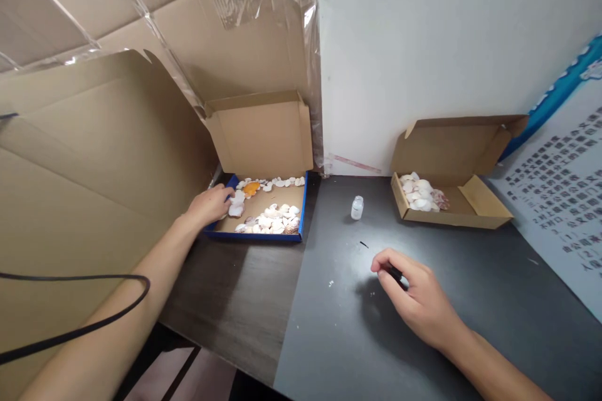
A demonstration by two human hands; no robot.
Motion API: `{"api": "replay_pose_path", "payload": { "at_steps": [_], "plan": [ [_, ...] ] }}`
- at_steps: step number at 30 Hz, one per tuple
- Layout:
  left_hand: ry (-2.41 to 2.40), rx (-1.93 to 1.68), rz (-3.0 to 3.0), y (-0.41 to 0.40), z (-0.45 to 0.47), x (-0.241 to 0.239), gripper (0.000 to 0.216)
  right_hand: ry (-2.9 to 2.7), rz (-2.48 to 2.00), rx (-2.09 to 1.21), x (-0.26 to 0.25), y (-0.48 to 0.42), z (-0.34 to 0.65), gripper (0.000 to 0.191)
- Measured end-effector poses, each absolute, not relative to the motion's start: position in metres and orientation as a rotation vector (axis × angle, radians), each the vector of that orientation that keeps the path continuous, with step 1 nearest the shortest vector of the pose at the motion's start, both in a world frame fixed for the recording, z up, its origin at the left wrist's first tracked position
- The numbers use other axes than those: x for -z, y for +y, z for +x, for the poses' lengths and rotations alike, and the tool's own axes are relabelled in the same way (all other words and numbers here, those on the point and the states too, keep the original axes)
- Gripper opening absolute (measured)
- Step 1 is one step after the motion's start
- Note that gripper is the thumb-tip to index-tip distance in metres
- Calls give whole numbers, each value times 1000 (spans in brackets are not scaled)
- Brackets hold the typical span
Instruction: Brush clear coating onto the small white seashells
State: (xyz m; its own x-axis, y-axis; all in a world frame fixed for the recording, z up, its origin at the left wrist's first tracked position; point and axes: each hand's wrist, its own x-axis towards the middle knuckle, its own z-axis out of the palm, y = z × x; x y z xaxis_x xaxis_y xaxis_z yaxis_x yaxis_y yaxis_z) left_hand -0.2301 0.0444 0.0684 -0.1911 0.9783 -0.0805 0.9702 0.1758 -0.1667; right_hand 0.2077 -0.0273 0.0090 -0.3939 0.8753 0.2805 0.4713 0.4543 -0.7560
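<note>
Most of the left and rear of the view is taken up by large cardboard sheets (94, 138), with a white wall (423, 44) beside them on the right. A dark tabletop (329, 338) is spread below, and a printed poster (564, 200) is seen along its right edge.

Two open cardboard boxes are set at the back of the tabletop, well apart. The blue-edged box (256, 235) is placed at the left against the cardboard, with its lid raised; the plain box (475, 203) is placed at the right against the wall. A black cable (94, 301) is looped across the lower left.

The left hand (209, 205) is stretched into the left side of the blue-edged box, with its fingers laid on a white shell (236, 203); whether that shell is gripped cannot be told. The right hand (416, 297) is rested on the tabletop in front of the gap between the boxes, and a small black object (394, 273) is pinched between its thumb and fingers.

Pale shells (273, 219) are heaped in the blue-edged box, with an orange shell (251, 188) near its back. A smaller pile of shells (421, 193) is held in the left end of the plain box. A small clear bottle (357, 207) is stood upright between the boxes, and a black speck (364, 244) is seen just in front of it.
</note>
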Motion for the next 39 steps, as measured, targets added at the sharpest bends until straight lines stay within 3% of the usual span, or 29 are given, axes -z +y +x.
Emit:
{"api": "replay_pose_path", "payload": {
  "at_steps": [28,39],
  "plan": [
    [-2300,20,-1856,79,-211,-32,37,-2027,-1163,-803,-3,-22,208,17],
    [-2007,-189,-2204,91,-212,-39,33,-2045,-1070,-697,-6,-27,210,18]
  ]
}}
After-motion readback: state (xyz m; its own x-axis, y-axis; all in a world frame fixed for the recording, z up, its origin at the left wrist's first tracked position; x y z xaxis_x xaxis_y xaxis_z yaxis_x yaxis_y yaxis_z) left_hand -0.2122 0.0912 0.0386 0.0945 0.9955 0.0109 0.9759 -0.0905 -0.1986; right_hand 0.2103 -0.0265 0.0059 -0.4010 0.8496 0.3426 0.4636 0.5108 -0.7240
